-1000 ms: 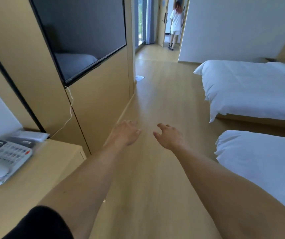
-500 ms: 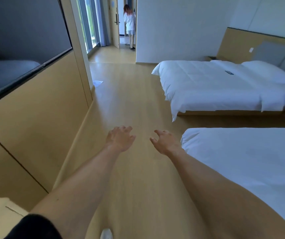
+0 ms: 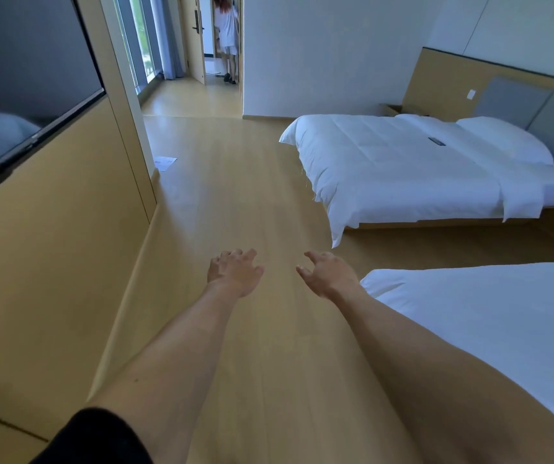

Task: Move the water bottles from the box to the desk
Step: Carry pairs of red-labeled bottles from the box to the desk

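Reaching forward over the floor (image 3: 235,202), left hand (image 3: 233,274) and right hand (image 3: 330,274) both show a loose, wide grip, holding nothing. Water bottles, box and bench: not in view. Judgement: full bottles heavy, smooth, slightly squeezable; grasp mid-body. 2 beds (image 3: 402,169) right.

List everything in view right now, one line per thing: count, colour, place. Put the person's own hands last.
bed: one, white bedding, far right by the headboard wall
second bed: one, white bedding, near right
pillow: one, white, head of the far bed
small dark object: one, black, lying on the far bed
television: one, black, on the left wall panel
paper: one, white, on the floor by the left wall corner
floor: light wood, centre
other person: one, white clothes, far doorway
left hand: one, empty, held out over the floor
right hand: one, empty, held out over the floor
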The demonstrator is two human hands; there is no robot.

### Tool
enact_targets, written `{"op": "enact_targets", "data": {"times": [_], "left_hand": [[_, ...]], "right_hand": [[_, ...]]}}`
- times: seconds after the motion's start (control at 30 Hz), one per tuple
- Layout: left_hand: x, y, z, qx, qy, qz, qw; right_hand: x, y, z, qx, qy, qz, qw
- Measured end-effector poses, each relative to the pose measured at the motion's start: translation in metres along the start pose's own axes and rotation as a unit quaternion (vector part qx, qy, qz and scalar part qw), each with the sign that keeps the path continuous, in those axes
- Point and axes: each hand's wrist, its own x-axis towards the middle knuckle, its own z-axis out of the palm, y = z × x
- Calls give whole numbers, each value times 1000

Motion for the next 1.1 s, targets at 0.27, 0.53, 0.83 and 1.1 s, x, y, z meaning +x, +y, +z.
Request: {"op": "enact_targets", "data": {"times": [0.27, 0.53, 0.83, 1.1], "left_hand": [[92, -39, -26, 1, -10, -10, 1000], [176, -52, -37, -6, -18, -19, 1000], [320, -63, -69, -19, -7, -73, 997], [440, -57, -88, -35, -9, -108, 993]], "right_hand": [[90, -36, -14, -4, 4, 13, 1000], [187, -53, -16, 5, -6, 3, 1000], [350, -70, -37, 7, -28, -44, 999], [484, -71, -63, -22, -44, -67, 997]]}}
